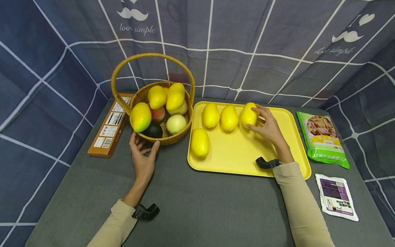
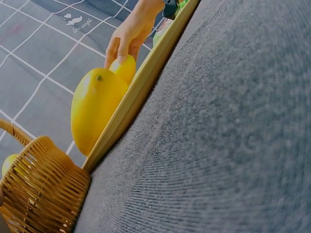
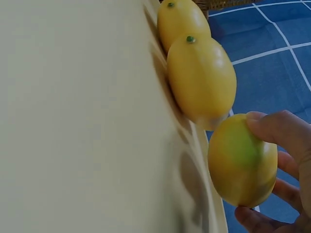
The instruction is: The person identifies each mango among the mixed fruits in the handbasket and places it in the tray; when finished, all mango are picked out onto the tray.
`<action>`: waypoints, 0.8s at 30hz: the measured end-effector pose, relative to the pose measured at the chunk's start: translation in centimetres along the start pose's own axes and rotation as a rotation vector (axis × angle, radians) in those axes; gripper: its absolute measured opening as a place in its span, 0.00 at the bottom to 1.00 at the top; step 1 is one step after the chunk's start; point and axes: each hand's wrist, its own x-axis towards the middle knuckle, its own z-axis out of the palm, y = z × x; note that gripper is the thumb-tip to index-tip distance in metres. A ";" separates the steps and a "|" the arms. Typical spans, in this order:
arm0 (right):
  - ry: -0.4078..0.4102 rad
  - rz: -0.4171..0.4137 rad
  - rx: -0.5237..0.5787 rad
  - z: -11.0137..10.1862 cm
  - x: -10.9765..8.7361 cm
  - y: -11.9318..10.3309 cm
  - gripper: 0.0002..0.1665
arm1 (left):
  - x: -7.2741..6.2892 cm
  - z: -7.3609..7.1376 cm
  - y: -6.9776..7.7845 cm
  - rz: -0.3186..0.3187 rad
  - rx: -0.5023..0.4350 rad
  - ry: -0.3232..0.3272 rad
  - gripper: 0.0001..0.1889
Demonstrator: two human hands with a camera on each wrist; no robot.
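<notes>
My right hand (image 1: 266, 125) holds a yellow mango (image 1: 248, 115) between thumb and fingers over the back of the yellow tray (image 1: 247, 169). In the right wrist view this mango (image 3: 240, 160) shows a green blush, and a shadow falls on the tray beside it. Two more mangoes (image 1: 229, 118) stand in a row to its left, and another mango (image 1: 200, 143) lies at the tray's left front. My left hand (image 1: 143, 161) rests with spread thumb and fingers against the front of the wicker basket (image 1: 172, 140). Inside are several mangoes (image 1: 141, 117), a dark avocado (image 1: 153, 130) and other round fruit (image 1: 176, 124).
Left of the basket lies a long brown box (image 1: 111, 128), partly behind it. Right of the tray are a green food packet (image 1: 322, 137) and a white and purple pouch (image 1: 336, 197). A checked curtain (image 1: 228, 61) hangs behind the grey tabletop (image 1: 210, 206).
</notes>
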 end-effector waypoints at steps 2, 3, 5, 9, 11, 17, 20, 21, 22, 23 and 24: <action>-0.023 -0.009 -0.013 0.0 0.1 0.3 0.39 | 0.0 0.0 0.0 0.003 0.000 0.000 0.43; -0.032 -0.014 -0.016 0.0 0.1 0.4 0.38 | 0.0 0.0 0.1 0.002 0.001 0.001 0.43; -0.050 -0.022 -0.020 0.0 0.2 0.7 0.38 | 0.0 0.0 0.1 0.002 0.000 0.002 0.43; -0.092 -0.032 -0.010 -0.1 0.5 1.5 0.39 | 0.0 0.0 0.1 0.001 -0.001 0.006 0.43; -0.113 -0.026 0.002 -0.1 0.7 2.4 0.40 | 0.0 0.0 0.1 0.001 -0.001 0.006 0.43; -0.156 0.005 -0.016 0.0 1.1 5.2 0.44 | -0.1 -0.1 0.1 -0.001 0.000 0.009 0.43; -0.156 0.010 -0.018 0.0 1.0 5.7 0.46 | -0.1 -0.1 0.0 0.001 0.004 0.009 0.43; -0.155 0.011 -0.013 0.0 1.0 5.8 0.47 | -0.1 -0.1 0.0 0.001 0.006 0.009 0.43; -0.153 0.014 -0.008 0.0 0.9 5.8 0.47 | -0.1 -0.1 0.0 0.001 0.007 0.009 0.43; -0.148 0.016 -0.002 0.1 0.9 5.9 0.47 | -0.1 -0.1 0.0 0.000 0.008 0.009 0.43; -0.148 0.018 0.003 0.1 0.9 5.9 0.47 | -0.1 -0.1 0.1 -0.001 0.010 0.008 0.43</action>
